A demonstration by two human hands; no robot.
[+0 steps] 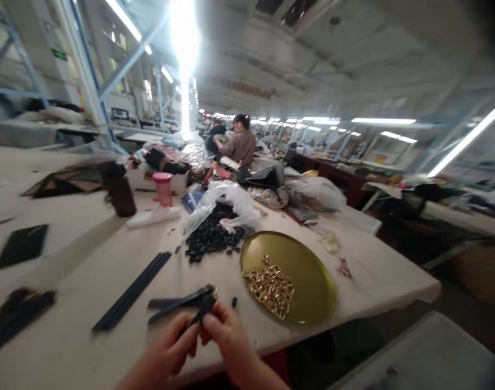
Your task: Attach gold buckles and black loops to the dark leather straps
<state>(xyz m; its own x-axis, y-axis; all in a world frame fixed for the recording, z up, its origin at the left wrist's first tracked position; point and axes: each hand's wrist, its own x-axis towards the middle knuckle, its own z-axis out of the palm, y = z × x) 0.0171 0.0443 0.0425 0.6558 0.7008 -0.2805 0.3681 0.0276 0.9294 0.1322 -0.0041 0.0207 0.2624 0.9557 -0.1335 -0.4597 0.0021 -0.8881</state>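
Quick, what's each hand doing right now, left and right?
Left hand: closed, pinching the dark strap.
Right hand: closed, pinching the same strap near its end.

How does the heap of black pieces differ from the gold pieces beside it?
The black pieces are dark; the gold pieces shine. The black pieces spill from a clear plastic bag onto the table; the gold pieces lie in a round gold tray. The black heap looks larger than the gold one. Both are loose small parts, untouched: left hand and right hand hold a dark strap.
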